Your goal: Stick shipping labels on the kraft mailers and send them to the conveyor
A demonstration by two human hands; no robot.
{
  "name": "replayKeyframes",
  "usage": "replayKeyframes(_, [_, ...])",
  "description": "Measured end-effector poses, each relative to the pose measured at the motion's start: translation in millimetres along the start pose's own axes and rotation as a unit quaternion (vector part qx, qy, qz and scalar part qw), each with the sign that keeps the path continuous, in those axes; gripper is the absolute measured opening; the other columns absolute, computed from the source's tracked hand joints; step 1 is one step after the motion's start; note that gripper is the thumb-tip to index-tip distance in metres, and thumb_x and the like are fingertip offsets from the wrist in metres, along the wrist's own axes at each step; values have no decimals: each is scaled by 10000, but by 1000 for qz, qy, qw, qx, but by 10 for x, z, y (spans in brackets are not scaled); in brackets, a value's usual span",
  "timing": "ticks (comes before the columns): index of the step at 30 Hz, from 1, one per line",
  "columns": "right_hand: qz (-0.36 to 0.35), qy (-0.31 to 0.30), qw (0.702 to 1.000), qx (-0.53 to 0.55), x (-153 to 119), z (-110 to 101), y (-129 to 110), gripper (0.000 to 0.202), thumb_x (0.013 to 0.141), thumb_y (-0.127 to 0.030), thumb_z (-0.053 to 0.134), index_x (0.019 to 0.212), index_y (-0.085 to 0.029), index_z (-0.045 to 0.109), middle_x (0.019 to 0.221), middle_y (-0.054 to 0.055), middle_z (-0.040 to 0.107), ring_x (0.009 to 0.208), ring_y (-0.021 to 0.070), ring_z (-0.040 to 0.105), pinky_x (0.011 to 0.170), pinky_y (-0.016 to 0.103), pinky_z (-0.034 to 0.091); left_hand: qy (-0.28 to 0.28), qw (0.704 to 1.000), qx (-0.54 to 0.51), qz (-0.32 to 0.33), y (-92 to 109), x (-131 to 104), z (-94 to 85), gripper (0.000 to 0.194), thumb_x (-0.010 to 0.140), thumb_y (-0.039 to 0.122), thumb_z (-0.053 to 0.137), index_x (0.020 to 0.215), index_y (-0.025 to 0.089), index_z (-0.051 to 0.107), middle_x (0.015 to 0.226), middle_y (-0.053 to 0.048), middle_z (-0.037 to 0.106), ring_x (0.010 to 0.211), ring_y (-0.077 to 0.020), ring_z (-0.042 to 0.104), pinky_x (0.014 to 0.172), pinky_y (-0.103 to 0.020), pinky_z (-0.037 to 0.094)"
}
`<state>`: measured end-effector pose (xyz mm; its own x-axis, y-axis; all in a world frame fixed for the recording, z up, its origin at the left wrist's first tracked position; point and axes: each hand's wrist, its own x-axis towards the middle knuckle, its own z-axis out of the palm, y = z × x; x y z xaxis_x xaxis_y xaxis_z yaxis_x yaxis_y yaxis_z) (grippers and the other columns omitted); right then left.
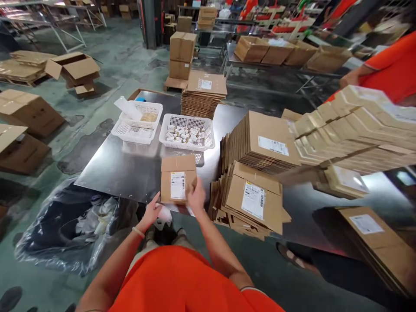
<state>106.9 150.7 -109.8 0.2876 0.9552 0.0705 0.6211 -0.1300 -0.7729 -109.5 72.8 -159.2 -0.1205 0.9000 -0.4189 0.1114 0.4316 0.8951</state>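
A brown cardboard box with a white label lies at the near edge of the metal table. My right hand is at its lower right side, blurred, so its fingers are hard to make out. At the lower left corner of the box is my left hand, its fingers closed round a crumpled white thing. Beyond the box, a white basket holds several small labelled bottles.
White baskets stand at the table's left. Flattened cartons are stacked behind and to the right, with a labelled carton pile near my right arm. A lined waste bin is at lower left. Another person's orange sleeve shows at right.
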Motion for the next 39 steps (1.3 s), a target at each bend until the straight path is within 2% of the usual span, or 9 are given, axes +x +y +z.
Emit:
replayKeyframes(6, [-17, 205, 977, -58, 305, -2018, 358, 608, 918, -464, 526, 1438, -154, 580, 1286, 206, 704, 1114, 337, 684, 980, 515, 536, -82, 994, -73, 27, 190, -253, 16, 447, 691, 438, 866, 1018, 143, 791, 935, -76, 785, 849, -219, 680, 823, -333, 560])
replayKeyframes(9, [27, 279, 952, -127, 250, -2371, 467, 668, 848, -499, 651, 1404, -130, 611, 1327, 263, 648, 1205, 401, 616, 971, 580, 508, -137, 981, -137, 18, 262, -326, 47, 735, 551, 288, 953, 1234, 172, 707, 995, -45, 760, 825, -187, 667, 802, -318, 558])
replayKeyframes(11, [3, 236, 968, -91, 59, -2077, 359, 640, 788, -510, 735, 1314, -153, 660, 1355, 253, 621, 1250, 396, 578, 962, 553, 510, -139, 976, -166, 25, 318, -342, 87, 768, 563, 266, 955, 1275, 186, 677, 1002, -43, 754, 846, -187, 672, 814, -314, 551])
replayKeyframes(13, [-49, 20, 998, 30, -212, -1489, 183, 497, 751, -511, 764, 1132, -195, 723, 1230, 172, 691, 1141, 332, 636, 906, 464, 539, -130, 971, -199, 26, 377, -321, 137, 753, 608, 303, 943, 1300, 192, 664, 997, -51, 758, 861, -198, 684, 818, -323, 548])
replayKeyframes(15, [-54, -286, 944, 153, -484, -837, 46, 529, 606, -471, 856, 1052, -206, 753, 1126, 107, 740, 1018, 292, 677, 813, 384, 555, -112, 966, -231, 7, 426, -256, 182, 720, 597, 327, 947, 1251, 172, 689, 991, -67, 769, 845, -207, 690, 799, -328, 547])
replayKeyframes(17, [-1, -369, 903, 219, -688, -318, 5, 397, 581, -440, 846, 876, -195, 744, 902, 47, 740, 844, 234, 665, 726, 329, 527, -71, 966, -246, -29, 449, -162, 210, 626, 544, 336, 965, 1091, 139, 734, 916, -69, 769, 780, -197, 676, 746, -315, 534])
replayKeyframes(24, [146, -240, 906, 316, -763, 134, 177, 379, 633, -392, 769, 918, -255, 561, 582, -102, 546, 501, 130, 472, 489, 231, 367, -50, 962, -256, -78, 334, -94, 220, 664, 757, 583, 809, 1272, 189, 666, 835, -36, 748, 721, -192, 688, 678, -313, 535])
replayKeyframes(29, [103, -231, 923, 289, -634, 130, 199, 290, 629, -417, 762, 776, -234, 592, 585, -79, 514, 560, 128, 472, 561, 250, 382, -145, 968, -201, -29, 213, -196, 260, 669, 490, 301, 996, 1089, 117, 762, 867, -58, 780, 763, -200, 696, 758, -322, 531])
replayKeyframes(39, [111, -198, 945, 236, -707, 179, 434, 241, 660, -445, 722, 719, -212, 745, 702, 44, 721, 692, 218, 612, 684, 337, 473, -54, 981, -153, -109, 66, 54, 425, 513, 410, 115, 952, 900, 111, 798, 768, -36, 769, 714, -173, 665, 702, -285, 504])
